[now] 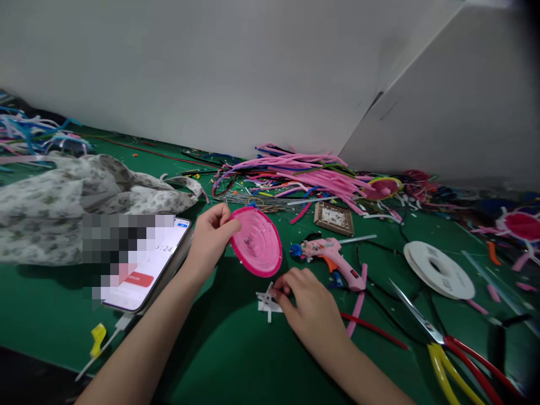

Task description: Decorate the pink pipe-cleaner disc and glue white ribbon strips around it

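Note:
Thumb and fingers of my left hand [217,228] pinch the left edge of a round pink disc [258,242], which is tilted up above the table. The disc has a bright pink rim and a paler, ringed middle. Below it, on the green table [219,354], lies a small piece made of crossed white strips [266,302]. My right hand [306,301] is closed at the right side of these strips, thumb and fingertips together on them. Its fingertips partly hide the strips. A pink glue gun [341,261] with an orange trigger lies just beyond my right hand.
A phone [169,247] and a floral cloth [105,185] lie at left. Pink pipe cleaners [295,171] pile up at the back, near a small framed tray [334,219]. At right are a white spool [439,270] and scissors [441,337] with red and yellow handles.

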